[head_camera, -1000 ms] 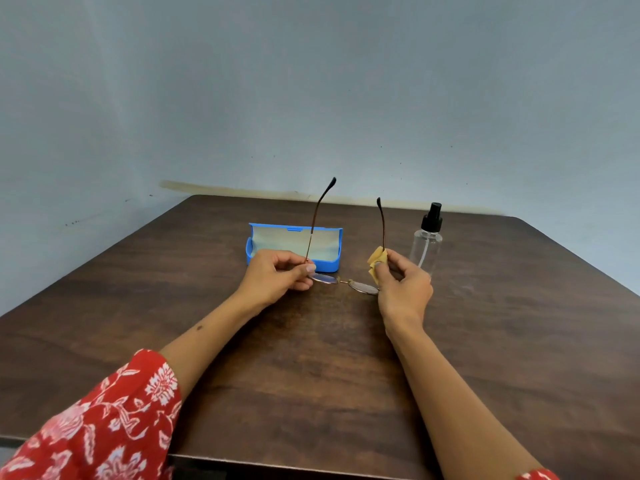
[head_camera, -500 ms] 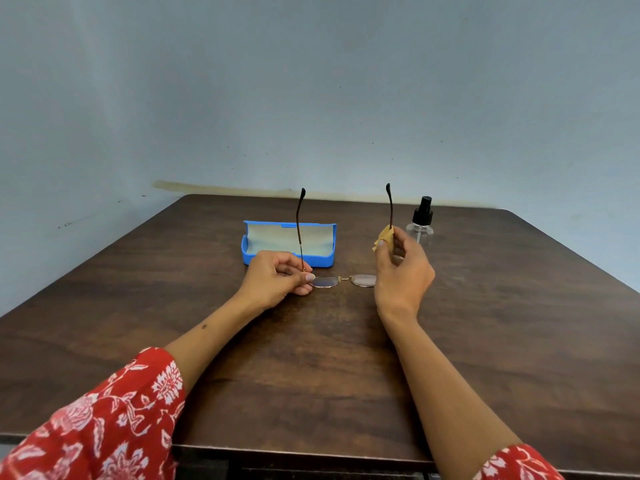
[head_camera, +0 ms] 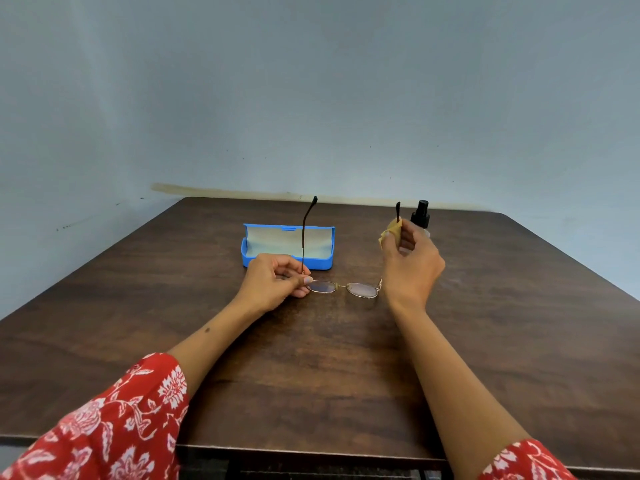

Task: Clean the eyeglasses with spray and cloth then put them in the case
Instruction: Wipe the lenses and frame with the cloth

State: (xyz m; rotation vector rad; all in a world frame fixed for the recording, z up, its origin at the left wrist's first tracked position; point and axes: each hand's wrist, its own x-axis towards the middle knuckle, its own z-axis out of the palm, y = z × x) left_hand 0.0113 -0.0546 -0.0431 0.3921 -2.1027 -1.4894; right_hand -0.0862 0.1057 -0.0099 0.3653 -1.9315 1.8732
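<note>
Eyeglasses [head_camera: 346, 287] hung between your hands: left hand [head_camera: 273, 280] pinched one hinge, right hand [head_camera: 412, 268] fingers pressed cloth [head_camera: 388, 233] around the temple, hiding spray bottle [head_camera: 420, 216] beside open case [head_camera: 287, 249].

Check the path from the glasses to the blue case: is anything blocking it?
Nothing visible blocks it. The eyeglasses are held just in front of the open case, whose interior looks empty. The spray bottle stands off to the right, clear of that path.
</note>
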